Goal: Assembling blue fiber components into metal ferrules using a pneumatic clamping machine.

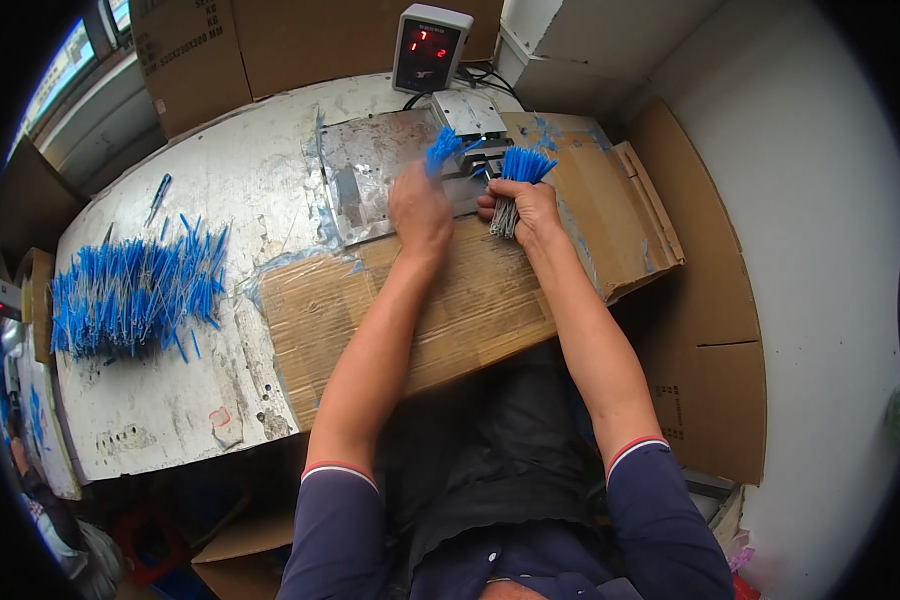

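In my right hand (530, 208), which is closed, is a bundle of thin strands (528, 166), blue at the top with grey ends hanging below the fingers. My left hand (420, 212) is smeared by motion, its fingers curled. A smaller tuft of blue strands (443, 150) stands out above its fingertips, seemingly gripped there. Just beyond and between both hands is a small metal machine (470, 115) with a grey housing. Its dark working end lies close to the right fingertips, partly hidden. Beneath it is a scuffed metal plate (360, 165).
A large pile of blue-and-grey strands (135, 290) lies on the worn white table (190, 410) at left, with a pen (158, 198) beyond it. A display box with red digits (431, 50) stands behind the machine. Cardboard (440, 325) covers the near edge; a wall rises at right.
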{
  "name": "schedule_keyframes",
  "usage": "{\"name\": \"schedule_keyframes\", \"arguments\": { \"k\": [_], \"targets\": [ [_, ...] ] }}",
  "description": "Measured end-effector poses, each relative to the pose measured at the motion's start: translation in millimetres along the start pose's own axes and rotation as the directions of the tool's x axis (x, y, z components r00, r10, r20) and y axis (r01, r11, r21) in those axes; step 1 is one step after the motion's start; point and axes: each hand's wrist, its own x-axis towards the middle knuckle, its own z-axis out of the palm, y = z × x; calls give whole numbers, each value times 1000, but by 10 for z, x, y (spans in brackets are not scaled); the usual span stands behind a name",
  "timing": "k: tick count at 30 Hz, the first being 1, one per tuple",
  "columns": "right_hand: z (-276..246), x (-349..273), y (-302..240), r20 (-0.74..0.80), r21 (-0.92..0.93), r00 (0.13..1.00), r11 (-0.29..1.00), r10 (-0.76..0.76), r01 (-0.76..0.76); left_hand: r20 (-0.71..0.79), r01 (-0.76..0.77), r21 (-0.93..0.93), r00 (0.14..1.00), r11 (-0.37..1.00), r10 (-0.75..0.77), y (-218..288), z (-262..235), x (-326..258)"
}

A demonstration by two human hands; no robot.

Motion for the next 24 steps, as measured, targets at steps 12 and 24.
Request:
{"name": "schedule_keyframes", "arguments": {
  "k": [12, 24],
  "targets": [
    [-250, -42, 71, 166, 136, 986, 990, 1, -24, 189, -36, 34, 982, 999, 29, -16, 19, -22],
    [-326, -73, 18, 241, 11, 968, 997, 77, -82, 204, -167, 82, 968, 983, 147, 11, -10, -39]
  ]
}}
